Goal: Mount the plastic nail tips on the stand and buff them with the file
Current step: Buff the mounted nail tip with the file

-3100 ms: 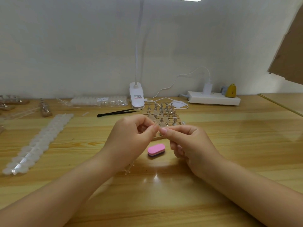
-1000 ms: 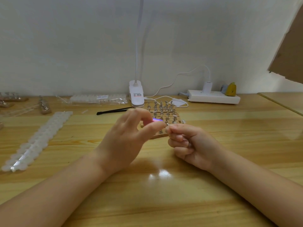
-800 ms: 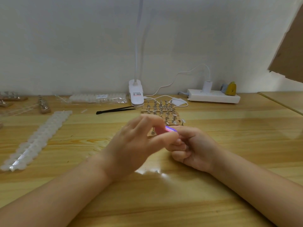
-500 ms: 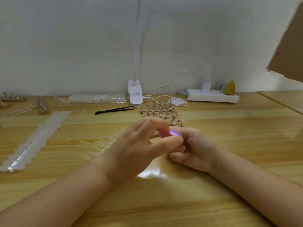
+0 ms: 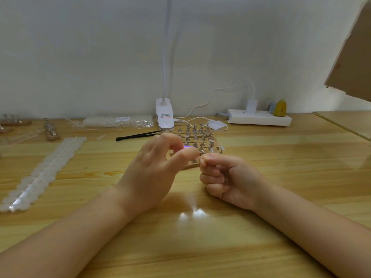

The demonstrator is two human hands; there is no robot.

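Your left hand (image 5: 152, 173) is raised over the table (image 5: 281, 177), thumb and forefinger pinching the file (image 5: 187, 147), of which only a sliver of pink and purple edge shows between the fingertips. Your right hand (image 5: 226, 177) sits just beside it, fingers curled into a fist with thumb and forefinger pressed together at the top; whatever they pinch is too small and too hidden to make out, so you cannot tell from here whether a nail tip is in there. The two sets of fingertips nearly meet, the file's end close to your right thumb.

Right behind your hands stands the stand (image 5: 197, 141), a wooden block with rows of small metal pegs; a few pegs near its right edge carry pale tips (image 5: 211, 150). Your left fingers cover its front left corner.

Behind the stand, black tweezers (image 5: 138, 135) lie to its left, and the white clamp base of a lamp (image 5: 165, 117) rises toward the wall. A white cable (image 5: 216, 93) loops from there to a power strip (image 5: 259, 118) at the right, with a small yellow object (image 5: 280, 108) beside its plug. A clear bag of tips (image 5: 118, 121) lies left of the lamp. At far left, a long strip of white tips (image 5: 46, 171) runs diagonally across the table, with more pegged wooden blocks (image 5: 51, 131) beyond it.
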